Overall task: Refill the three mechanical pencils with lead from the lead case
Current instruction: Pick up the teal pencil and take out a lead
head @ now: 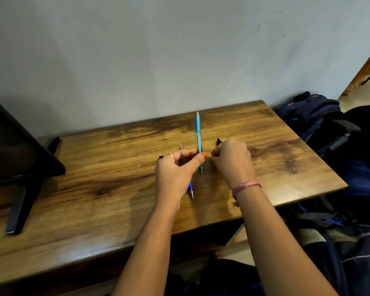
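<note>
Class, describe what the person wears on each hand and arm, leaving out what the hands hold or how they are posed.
The left hand has a gold ring on one finger and orange polish on the thumbnail. The right hand has a pink thread band round the wrist, with a loose end. Both forearms are bare, without sleeves.

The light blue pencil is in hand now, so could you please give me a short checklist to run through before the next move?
1. Light blue pencil gripped by the left hand: ok.
2. Its tip points down at the table: ok.
3. Its cap removed for loading: cannot tell.
4. Right hand holds a small black item; whether it is the lead case: cannot tell.
5. Dark blue pencil lying on the table: ok.
6. Third pencil located: cannot tell.
</note>
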Demonstrator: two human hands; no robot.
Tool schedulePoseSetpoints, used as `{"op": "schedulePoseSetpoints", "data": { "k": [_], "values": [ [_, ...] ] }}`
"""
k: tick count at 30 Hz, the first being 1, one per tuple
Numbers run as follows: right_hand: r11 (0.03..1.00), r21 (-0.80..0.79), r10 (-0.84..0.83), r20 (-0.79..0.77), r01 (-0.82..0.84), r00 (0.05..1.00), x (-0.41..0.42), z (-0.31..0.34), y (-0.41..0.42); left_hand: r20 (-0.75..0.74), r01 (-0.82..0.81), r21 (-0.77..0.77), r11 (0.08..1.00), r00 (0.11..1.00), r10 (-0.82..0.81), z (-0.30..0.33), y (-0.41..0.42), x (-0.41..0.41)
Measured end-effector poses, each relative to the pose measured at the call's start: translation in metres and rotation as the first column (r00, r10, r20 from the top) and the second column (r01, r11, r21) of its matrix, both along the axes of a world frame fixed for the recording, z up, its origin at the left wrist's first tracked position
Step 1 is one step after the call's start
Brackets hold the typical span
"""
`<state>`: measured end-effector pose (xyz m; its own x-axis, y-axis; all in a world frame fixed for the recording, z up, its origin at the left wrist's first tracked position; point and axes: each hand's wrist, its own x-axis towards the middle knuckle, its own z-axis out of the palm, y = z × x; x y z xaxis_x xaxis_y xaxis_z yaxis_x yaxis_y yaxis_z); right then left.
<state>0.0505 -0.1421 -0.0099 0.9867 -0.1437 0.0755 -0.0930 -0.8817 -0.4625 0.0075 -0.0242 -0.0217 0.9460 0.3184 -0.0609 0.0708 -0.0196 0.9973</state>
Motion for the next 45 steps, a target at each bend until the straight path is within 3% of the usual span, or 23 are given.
{"op": "schedulePoseSetpoints", "data": {
  "k": [8,11,12,13,14,16,17,19,25,29,37,42,45],
  "values": [
    [1.000,-0.002,0.019,0.023,-0.019,1.000,0.001,0.003,-0.007,-0.002,-0.001,0.013,1.000,1.000,0.001,-0.001,-0.001,0.000],
    [0.972,0.233,-0.006,0.110,-0.020,0.994,0.004,0.016,-0.015,-0.007,0.017,0.021,1.000,1.000,-0.017,0.000,-0.001,0.000],
    [0.912,0.409,-0.016,0.116,-0.034,0.993,0.004,0.021,-0.016,-0.010,0.030,0.031,0.999,1.000,-0.029,0.001,-0.001,-0.001],
    [0.786,0.616,-0.014,0.100,-0.051,0.995,0.003,0.027,-0.017,-0.012,0.044,0.036,0.998,0.999,-0.044,0.002,-0.001,-0.001],
    [0.597,0.800,0.014,0.067,-0.062,0.998,0.001,0.031,-0.016,-0.011,0.060,0.033,0.998,0.998,-0.059,0.002,-0.002,-0.002],
    [0.198,0.979,0.116,0.030,-0.053,0.993,-0.002,0.036,-0.014,-0.001,0.086,0.033,0.996,0.996,-0.086,0.003,-0.003,-0.003],
    [0.078,0.996,0.153,0.027,-0.039,0.988,-0.002,0.036,-0.013,0.004,0.096,0.042,0.994,0.995,-0.097,0.004,-0.004,-0.003],
    [-0.030,0.999,0.189,0.024,-0.019,0.982,-0.001,0.035,-0.010,0.014,0.115,0.065,0.991,0.993,-0.116,0.005,-0.006,-0.005],
    [-0.224,0.974,0.185,0.005,0.037,0.983,0.000,0.035,-0.004,0.052,0.156,0.106,0.982,0.985,-0.162,0.007,-0.009,-0.006],
    [-0.282,0.957,0.153,-0.032,0.075,0.988,-0.001,0.035,-0.002,0.065,0.172,0.089,0.981,0.982,-0.178,0.008,-0.011,-0.005],
    [-0.286,0.954,0.109,-0.063,0.092,0.992,0.000,0.036,0.000,0.081,0.177,0.104,0.979,0.979,-0.186,0.004,-0.007,-0.003],
    [-0.237,0.965,0.094,-0.093,0.113,0.991,-0.001,0.039,-0.004,0.074,0.179,0.162,0.970,0.978,-0.193,0.002,-0.005,-0.002],
    [-0.121,0.987,0.049,-0.102,0.107,0.994,-0.002,0.041,-0.008,0.067,0.199,0.169,0.965,0.975,-0.213,0.003,-0.007,-0.004]
  ]
}}
